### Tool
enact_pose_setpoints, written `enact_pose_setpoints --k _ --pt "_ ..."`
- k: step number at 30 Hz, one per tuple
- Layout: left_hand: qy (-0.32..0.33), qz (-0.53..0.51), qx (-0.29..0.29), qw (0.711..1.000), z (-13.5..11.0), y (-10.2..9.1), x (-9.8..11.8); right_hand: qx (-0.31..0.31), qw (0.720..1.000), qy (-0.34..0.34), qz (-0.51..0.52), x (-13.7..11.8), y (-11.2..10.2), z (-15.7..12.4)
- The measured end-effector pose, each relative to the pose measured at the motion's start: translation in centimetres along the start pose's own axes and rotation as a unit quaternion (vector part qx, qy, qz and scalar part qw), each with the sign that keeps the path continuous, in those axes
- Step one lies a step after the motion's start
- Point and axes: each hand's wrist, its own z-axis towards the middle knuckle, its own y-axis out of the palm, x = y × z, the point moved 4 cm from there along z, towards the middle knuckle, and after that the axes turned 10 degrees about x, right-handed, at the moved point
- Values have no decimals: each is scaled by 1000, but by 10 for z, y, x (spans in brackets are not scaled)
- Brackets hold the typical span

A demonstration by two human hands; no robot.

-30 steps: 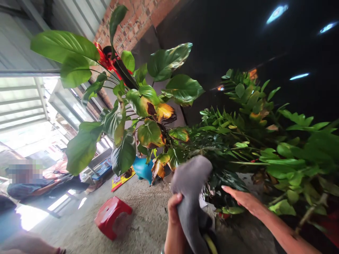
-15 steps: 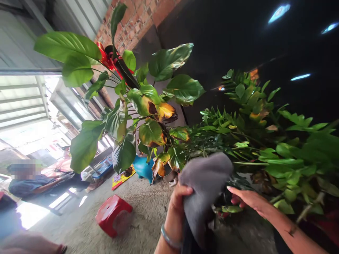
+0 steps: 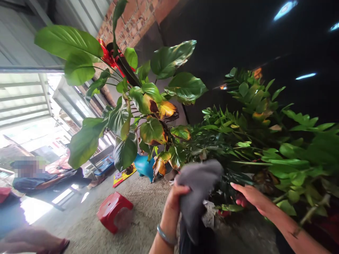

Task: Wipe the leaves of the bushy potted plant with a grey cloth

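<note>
The left hand (image 3: 176, 195) holds the grey cloth (image 3: 200, 187), right hand (image 3: 250, 195) apart.

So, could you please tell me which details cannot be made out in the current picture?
All in the head view:
Left hand: most fingers, hidden by the gray cloth and the hand itself.
Right hand: some fingers, hidden beneath the hand itself.
Red thing: what it is, partly covered by the green leaf.
Nearer person: part of the body, cut off by the left edge.
</note>
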Motion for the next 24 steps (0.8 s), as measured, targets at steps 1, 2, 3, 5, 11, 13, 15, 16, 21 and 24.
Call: enact_pose_setpoints --k 1,2,3,5,11,13,15,16,21,24 --pt "16 -49 53 997 7 -2 15 -3 1000 11 -9 -2 2 -2" --pt "35 -89 111 989 14 -3 27 -5 1000 18 -13 -4 4 -3" --pt "42 -113 162 979 19 -3 33 -6 1000 21 -15 -6 6 -4" --pt "12 -99 220 970 25 -4 27 -6 1000 24 -17 -8 8 -6" --pt "-137 10 151 979 -8 -32 -15 -1 999 25 -20 -5 2 -5" --pt "-89 -36 146 985 -12 -39 9 -12 999 19 -26 -5 2 -4" --pt "-1 -95 179 979 -5 -40 43 -14 999 19 -28 -5 3 -3" --pt "46 -124 199 971 1 -37 57 -9 999 22 -29 -6 4 -3" --pt "-2 -61 242 968 29 -7 27 11 999 24 -25 -7 8 -3" --pt "-121 17 239 963 13 -13 -37 22 999 26 -10 -7 6 -3"
